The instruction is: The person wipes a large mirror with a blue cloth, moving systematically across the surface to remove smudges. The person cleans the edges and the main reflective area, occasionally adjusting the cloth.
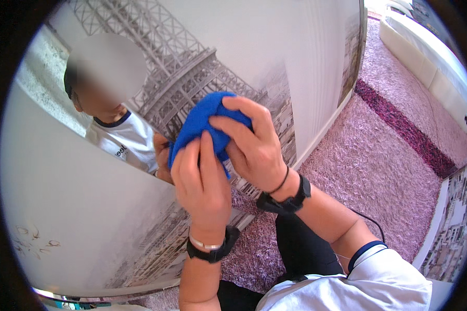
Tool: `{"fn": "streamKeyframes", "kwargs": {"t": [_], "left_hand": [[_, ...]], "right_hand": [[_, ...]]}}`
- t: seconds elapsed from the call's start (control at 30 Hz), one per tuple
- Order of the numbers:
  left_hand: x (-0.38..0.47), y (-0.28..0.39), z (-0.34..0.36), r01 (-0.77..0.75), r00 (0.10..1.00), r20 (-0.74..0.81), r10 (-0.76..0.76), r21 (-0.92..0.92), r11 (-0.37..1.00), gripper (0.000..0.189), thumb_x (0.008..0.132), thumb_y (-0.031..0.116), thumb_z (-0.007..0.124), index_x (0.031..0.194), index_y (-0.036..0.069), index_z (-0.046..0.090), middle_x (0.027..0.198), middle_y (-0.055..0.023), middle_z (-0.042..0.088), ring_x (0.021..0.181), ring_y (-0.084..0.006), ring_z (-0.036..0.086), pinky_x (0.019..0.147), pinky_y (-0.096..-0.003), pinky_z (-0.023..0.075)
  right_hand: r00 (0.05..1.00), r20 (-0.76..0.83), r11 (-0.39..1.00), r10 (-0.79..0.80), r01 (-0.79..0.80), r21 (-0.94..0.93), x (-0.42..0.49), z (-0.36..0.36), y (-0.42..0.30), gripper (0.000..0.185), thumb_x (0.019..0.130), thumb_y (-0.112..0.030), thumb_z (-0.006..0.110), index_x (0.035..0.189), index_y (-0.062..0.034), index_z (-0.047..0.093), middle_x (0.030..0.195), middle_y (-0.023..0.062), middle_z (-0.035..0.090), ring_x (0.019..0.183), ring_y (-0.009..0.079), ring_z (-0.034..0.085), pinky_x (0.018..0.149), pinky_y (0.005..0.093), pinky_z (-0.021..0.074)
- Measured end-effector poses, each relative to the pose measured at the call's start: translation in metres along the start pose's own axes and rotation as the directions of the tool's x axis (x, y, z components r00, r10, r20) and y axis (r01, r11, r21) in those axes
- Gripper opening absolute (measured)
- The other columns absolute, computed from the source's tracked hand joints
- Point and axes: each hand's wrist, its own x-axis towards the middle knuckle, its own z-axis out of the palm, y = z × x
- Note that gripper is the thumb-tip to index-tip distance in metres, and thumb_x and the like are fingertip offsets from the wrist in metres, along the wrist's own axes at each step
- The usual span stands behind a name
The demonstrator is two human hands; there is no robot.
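Note:
A bright blue cloth [200, 116] is bunched between my two hands. My left hand [202, 175] grips its lower edge with bent fingers. From the right side, my right hand [253, 140] pinches the cloth, index finger over the top fold. Behind the cloth stands a surface with a grey Eiffel Tower picture [179, 77]. Left of the cloth, a mirror reflection of a person in a white shirt [128, 138] is visible, with a reflected hand [162, 155] beside the cloth. Whether the cloth touches the glass I cannot tell. Each wrist wears a black strap.
A pale panel [81, 202] with a printed city view fills the lower left. Pink shaggy carpet [366, 144] with a dark purple stripe [406, 128] covers the floor. A white padded bed frame [416, 58] stands upper right; a black cable [375, 223] passes by my right arm.

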Motion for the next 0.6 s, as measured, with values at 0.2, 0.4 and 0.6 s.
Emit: {"fn": "streamKeyframes", "kwargs": {"t": [0.2,0.4,0.6], "left_hand": [[-0.009,0.011,0.046,-0.018,0.983,0.182,0.0,0.097,0.995,0.039,0.087,0.0,0.07,0.125,-0.005,0.062,0.121,-0.0162,0.06,0.106,-0.0332,0.063,0.085,-0.0397,0.0575],[-0.006,0.02,0.04,-0.049,0.962,0.266,0.062,-0.053,0.997,0.036,0.087,0.001,0.069,0.122,-0.006,0.063,0.119,-0.0177,0.061,0.105,-0.036,0.064,0.09,-0.0444,0.0556],[0.086,-0.019,0.012,0.032,0.989,-0.149,-0.003,0.194,0.981,0.024,0.097,0.002,0.066,0.119,-0.003,0.071,0.118,-0.0161,0.067,0.108,-0.0365,0.065,0.094,-0.0474,0.0524]], "right_hand": [[1.0,-0.022,1.0,0.008,-0.009,-0.009,-0.033,0.016,0.039,0.038,0.078,0.005,0.073,0.115,-0.0049,0.073,0.137,0.0142,0.06,0.111,0.0374,0.064,0.09,0.0447,0.0572],[0.997,0.034,0.992,0.076,-0.079,0.103,-0.045,-0.006,0.043,0.041,0.078,0.011,0.07,0.115,-0.004,0.075,0.139,0.0171,0.06,0.119,0.0383,0.063,0.098,0.0456,0.055],[0.989,-0.147,0.995,-0.012,0.027,0.1,0.059,0.027,0.016,0.049,0.077,0.007,0.069,0.124,-0.0078,0.074,0.144,0.0173,0.057,0.125,0.0367,0.059,0.102,0.0408,0.0527]]}}
